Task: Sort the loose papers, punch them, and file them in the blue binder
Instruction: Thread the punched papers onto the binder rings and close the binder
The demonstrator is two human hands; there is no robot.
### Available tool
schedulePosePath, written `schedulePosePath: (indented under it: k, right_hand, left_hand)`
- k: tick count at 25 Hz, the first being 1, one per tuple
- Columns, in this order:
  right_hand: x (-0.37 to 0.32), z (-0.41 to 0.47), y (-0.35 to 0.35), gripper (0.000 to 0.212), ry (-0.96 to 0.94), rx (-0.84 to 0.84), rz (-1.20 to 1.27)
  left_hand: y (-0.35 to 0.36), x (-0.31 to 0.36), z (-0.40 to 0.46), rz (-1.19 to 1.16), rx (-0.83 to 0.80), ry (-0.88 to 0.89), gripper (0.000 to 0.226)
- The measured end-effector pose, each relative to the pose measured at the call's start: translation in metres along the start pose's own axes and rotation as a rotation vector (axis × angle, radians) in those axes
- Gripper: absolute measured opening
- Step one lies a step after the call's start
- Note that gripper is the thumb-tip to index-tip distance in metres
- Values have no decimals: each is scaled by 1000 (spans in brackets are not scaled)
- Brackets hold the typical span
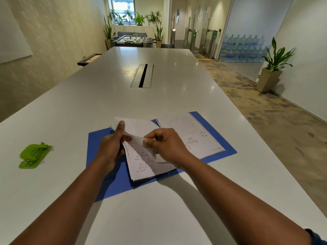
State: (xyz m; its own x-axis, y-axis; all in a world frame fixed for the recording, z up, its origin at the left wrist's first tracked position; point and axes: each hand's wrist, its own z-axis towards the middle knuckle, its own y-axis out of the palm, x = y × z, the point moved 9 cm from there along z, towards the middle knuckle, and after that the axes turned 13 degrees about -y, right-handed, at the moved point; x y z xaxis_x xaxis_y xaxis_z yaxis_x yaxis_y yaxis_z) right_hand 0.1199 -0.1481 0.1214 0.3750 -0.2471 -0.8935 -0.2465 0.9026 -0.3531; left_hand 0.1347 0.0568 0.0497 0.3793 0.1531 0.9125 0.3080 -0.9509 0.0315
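The blue binder [108, 175] lies open on the white table [123, 96]. A stack of filed printed pages [191, 131] rests on its right half. Over the binder's middle I hold a bundle of loose handwritten papers [141, 163]. My left hand [111, 147] grips the bundle's left edge, thumb raised against a lifted sheet [136, 126]. My right hand [164, 147] pinches that sheet near its lower part, peeling it up from the bundle. A green hole punch [34, 155] sits on the table to the far left, apart from both hands.
A cable slot [142, 75] is set into the table's middle, farther away. The table's right edge drops to a patterned carpet [265, 112]. A potted plant [272, 68] stands by the right wall, and a foosball table [131, 40] beyond the far end.
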Motion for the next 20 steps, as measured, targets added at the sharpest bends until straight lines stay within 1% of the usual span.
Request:
schedulePosePath:
  k: [2,3,4,5,6,8,11,13,14,16,17,20]
  right_hand:
    - [3,-2,11,9,-9,-40,10]
    - [4,-4,16,11,-9,-76,54]
    - [6,-6,19,12,-8,-102,112]
    - [10,-8,18,10,-8,-102,148]
    - [15,-9,11,8,-5,-73,147]
    - [32,-10,-16,10,18,44,68]
    - [60,-19,-79,15,57,280,-216]
    - [84,-33,-128,26,161,422,-387]
    - [98,-41,-147,35,236,443,-460]
    - [126,-55,-174,53,388,384,-589]
    - [138,-62,-183,59,450,340,-640]
    - [157,-75,-194,60,560,251,-725]
  left_hand:
    - [-6,-1,4,0,64,-10,40]
    - [-10,-2,7,11,90,-25,29]
    - [-14,-4,10,28,108,-38,22]
    - [-17,-6,11,40,127,-53,19]
    - [-20,-9,13,43,138,-63,18]
    - [-23,-15,17,37,142,-65,20]
    - [-21,-21,17,22,120,-63,23]
    - [-20,-24,17,14,119,-55,25]
    - [-20,-25,17,15,127,-50,27]
    - [-21,-26,17,22,156,-43,28]
    - [-22,-27,17,30,177,-40,27]
    - [-26,-28,19,52,243,-20,26]
